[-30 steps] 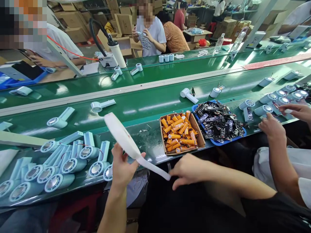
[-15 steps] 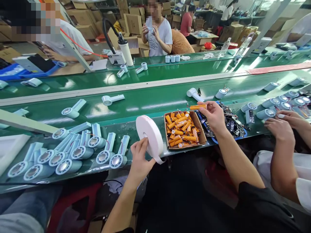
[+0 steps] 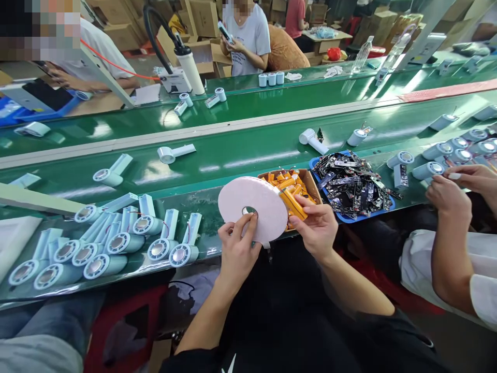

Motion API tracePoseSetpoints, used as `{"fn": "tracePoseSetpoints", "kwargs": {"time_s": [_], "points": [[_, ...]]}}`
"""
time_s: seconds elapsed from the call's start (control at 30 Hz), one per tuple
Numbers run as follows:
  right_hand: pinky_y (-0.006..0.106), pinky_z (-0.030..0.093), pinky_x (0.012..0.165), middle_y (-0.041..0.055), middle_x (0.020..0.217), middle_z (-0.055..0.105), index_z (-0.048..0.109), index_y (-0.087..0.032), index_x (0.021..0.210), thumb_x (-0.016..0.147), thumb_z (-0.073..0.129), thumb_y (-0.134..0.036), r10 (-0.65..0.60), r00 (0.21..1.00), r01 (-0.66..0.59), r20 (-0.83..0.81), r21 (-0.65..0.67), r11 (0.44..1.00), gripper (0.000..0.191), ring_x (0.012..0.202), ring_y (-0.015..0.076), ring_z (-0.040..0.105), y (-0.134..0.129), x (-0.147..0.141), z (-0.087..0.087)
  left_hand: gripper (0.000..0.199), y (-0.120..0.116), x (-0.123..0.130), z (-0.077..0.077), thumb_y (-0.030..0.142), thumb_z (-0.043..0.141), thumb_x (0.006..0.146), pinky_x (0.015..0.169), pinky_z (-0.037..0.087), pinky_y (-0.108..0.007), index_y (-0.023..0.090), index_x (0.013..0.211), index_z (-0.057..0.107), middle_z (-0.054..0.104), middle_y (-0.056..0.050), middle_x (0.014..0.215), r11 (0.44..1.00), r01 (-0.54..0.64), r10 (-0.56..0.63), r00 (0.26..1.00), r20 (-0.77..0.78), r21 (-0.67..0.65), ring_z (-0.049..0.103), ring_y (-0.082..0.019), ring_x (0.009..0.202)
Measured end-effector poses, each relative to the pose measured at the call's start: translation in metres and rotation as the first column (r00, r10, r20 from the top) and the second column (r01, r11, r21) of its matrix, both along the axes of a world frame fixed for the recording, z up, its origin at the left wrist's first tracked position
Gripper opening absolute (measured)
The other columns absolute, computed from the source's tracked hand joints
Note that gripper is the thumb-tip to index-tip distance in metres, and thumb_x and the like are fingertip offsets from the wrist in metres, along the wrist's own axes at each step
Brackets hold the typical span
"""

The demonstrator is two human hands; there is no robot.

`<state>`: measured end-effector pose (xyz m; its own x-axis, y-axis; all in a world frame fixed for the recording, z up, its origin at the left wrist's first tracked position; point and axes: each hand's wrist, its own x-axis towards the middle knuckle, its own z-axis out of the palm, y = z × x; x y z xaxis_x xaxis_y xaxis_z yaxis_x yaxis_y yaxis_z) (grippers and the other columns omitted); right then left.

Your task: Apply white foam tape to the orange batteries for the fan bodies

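Tape roll [image 3: 252, 206], white, flat face to the camera, held just in front of the cardboard box [image 3: 312, 185] of orange batteries and hiding the box's near-left part; left hand [image 3: 237, 247] grips its lower edge, one fingertip at the core hole. Orange battery [image 3: 292, 201], pinched in the right hand [image 3: 316, 226], touches the roll's right edge, its far end hidden behind the roll. Blue tray [image 3: 367, 216] of dark circuit boards sits just right of the box; individual boards are hard to make out.
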<state>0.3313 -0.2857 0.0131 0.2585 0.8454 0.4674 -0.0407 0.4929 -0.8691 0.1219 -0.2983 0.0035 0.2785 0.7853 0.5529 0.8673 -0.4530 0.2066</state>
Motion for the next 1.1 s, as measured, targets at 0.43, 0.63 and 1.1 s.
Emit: {"fn": "tracePoseSetpoints", "kwargs": {"time_s": [0.43,0.63,1.1], "points": [[0.043,0.053,0.103,0.0268,0.132,0.070,0.068,-0.002,0.131,0.099,0.065,-0.035,0.400,0.124,0.602,0.908,-0.389,0.697,0.046,0.123,0.0372,0.067,0.303,0.201,0.061,0.067,0.024,-0.024,0.002,0.008,0.070,0.083,0.096,0.040,-0.044,0.024,0.147,0.055,0.067,-0.013,0.130,0.990,-0.064,0.062,0.998,0.021,0.127,0.056,-0.030,0.109],[0.036,0.055,0.087,0.0223,0.106,0.077,0.079,-0.004,0.107,0.078,0.089,-0.047,0.558,0.006,0.573,0.830,-0.460,0.679,0.052,0.101,0.0324,0.071,0.336,0.191,0.025,0.073,0.020,-0.028,-0.015,0.008,0.067,0.084,0.096,0.040,-0.045,0.024,0.153,0.050,0.066,-0.014,0.132,0.995,-0.077,0.076,0.997,0.013,0.067,0.056,-0.031,0.111],[0.031,0.055,0.082,0.0140,0.099,0.079,0.079,-0.010,0.108,0.104,0.060,-0.033,0.609,0.090,0.483,0.788,-0.569,0.665,0.030,0.083,0.0207,0.072,0.344,0.185,0.019,0.075,0.022,-0.039,-0.023,0.008,0.066,0.084,0.098,0.040,-0.046,0.025,0.155,0.048,0.066,-0.014,0.131,0.994,-0.092,0.090,0.995,0.039,0.065,0.058,-0.031,0.113]]}}
